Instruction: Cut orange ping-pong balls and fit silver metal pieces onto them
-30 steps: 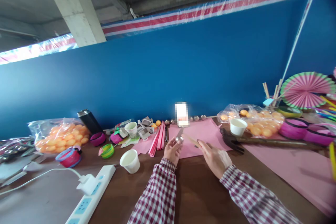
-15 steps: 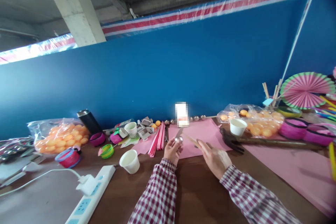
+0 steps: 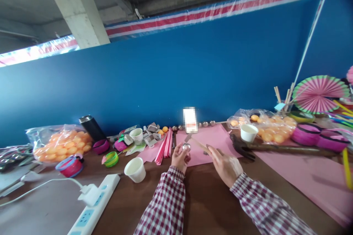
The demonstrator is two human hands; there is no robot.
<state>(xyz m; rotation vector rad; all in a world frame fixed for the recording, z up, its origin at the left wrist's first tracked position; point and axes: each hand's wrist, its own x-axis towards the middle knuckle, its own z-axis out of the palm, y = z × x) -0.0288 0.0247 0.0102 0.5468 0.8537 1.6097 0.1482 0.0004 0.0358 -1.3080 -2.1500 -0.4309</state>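
My left hand point(image 3: 179, 158) pinches a shiny silver ball point(image 3: 186, 147) between its fingertips, above the near edge of a pink paper sheet point(image 3: 212, 141). In my right hand point(image 3: 226, 165) is a thin light wooden stick point(image 3: 200, 145), its far end pointing up and left towards the ball. Whether the stick touches the ball I cannot tell. Several more silver balls point(image 3: 205, 124) stand in a row along the back of the sheet, partly behind a blurred white card point(image 3: 190, 120). Folded pink paper strips point(image 3: 164, 148) lie left of my left hand.
A white paper cup point(image 3: 135, 170) and a power strip point(image 3: 95, 202) stand at left. Another white cup point(image 3: 249, 133) and a hammer point(image 3: 286, 149) are at right. Bags of orange balls point(image 3: 64, 146) lie on both sides. A blue partition point(image 3: 165, 73) rises behind.
The whole view has shifted very slightly. Both hands keep their grips, with the ball and the stick in nearly the same places.
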